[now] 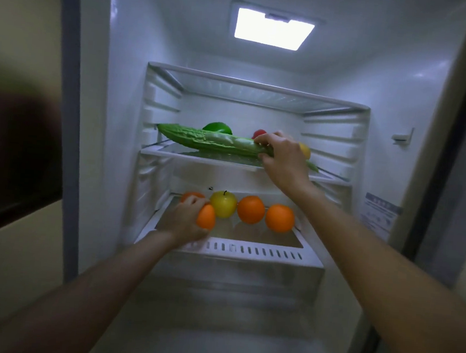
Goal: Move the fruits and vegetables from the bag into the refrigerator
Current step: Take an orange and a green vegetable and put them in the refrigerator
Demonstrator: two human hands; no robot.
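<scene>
The open refrigerator (401, 112) fills nearly the whole frame, its ceiling light (273, 29) glowing at upper centre. Three shelves show: a bare glass shelf (258, 94) at upper centre, the middle shelf (199, 156) below it, and the lower shelf (256, 251) with a slotted front edge at centre.

Your two bare forearms reach in from the bottom corners. Your right hand (282, 159) is at centre right, fingers curled and pinching the right end of a long bitter gourd (209, 142); the gourd lies lengthwise just over the middle shelf, and you cannot tell whether it touches the glass. Behind it sit a green pepper (218, 127), a red item (259, 133) mostly hidden by your fingers, and a yellow item (305, 150) behind your hand.

Your left hand (187, 218) is at lower centre left, wrapped around an orange fruit (206, 216) over the lower shelf. In a row beside it stand a yellow apple (223, 208), a middle orange (251, 209) and a right orange (280, 218). Another orange (192, 196) peeks out behind your left fingers.
</scene>
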